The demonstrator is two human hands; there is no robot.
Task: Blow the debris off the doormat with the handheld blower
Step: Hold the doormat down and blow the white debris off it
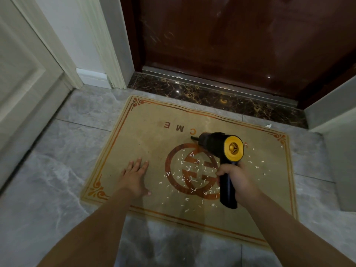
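Note:
A tan doormat (146, 135) with an orange border and a round orange emblem lies on the grey tile floor before a dark door. Small white scraps of debris (189, 176) are strewn over the emblem and the mat's right half. My right hand (238, 177) grips the handle of a black handheld blower (215, 143) with a yellow rear intake; its thin nozzle points left and away, above the mat's middle. My left hand (134, 176) rests flat on the mat's left part, fingers spread, holding nothing.
A dark wooden door (240, 39) with a metal sill and a dark marble threshold (212, 97) stands just beyond the mat. A white door frame (28, 83) runs along the left. A grey wall corner (339, 166) is at the right. Grey tiles (57, 170) surround the mat.

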